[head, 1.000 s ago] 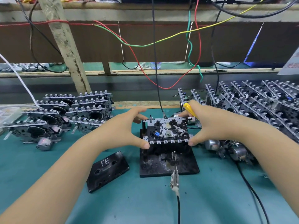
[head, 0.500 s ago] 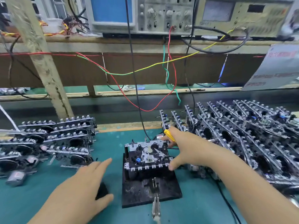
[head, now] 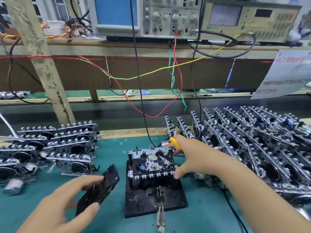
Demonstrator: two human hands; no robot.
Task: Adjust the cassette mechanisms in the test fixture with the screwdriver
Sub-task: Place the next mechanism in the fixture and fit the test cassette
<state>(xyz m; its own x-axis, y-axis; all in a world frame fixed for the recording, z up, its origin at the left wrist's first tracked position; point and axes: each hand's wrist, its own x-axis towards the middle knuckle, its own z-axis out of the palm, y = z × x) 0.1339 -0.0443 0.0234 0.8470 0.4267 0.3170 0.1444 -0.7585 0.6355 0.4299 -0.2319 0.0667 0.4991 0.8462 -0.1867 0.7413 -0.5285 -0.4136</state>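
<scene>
A cassette mechanism (head: 151, 161) sits on top of the black test fixture (head: 170, 201) at the middle of the green bench. My right hand (head: 190, 156) holds a yellow-handled screwdriver (head: 175, 142) tucked between its fingers, while its thumb presses the mechanism's front right corner. My left hand (head: 67, 201) grips a black cassette tape (head: 101, 187), lifted and tilted just left of the fixture.
Stacks of cassette mechanisms lie at the left (head: 55, 148) and fill the right side (head: 252, 145). A metal clip with a cable (head: 159, 216) pokes from the fixture's front. Wires hang from the test instruments (head: 168, 15) on the shelf above. A wooden post (head: 43, 64) stands at the back left.
My left hand left the mechanism, went down to the black cassette on the bench and has picked it up. The right hand stays at the mechanism. The view tilted upward.
</scene>
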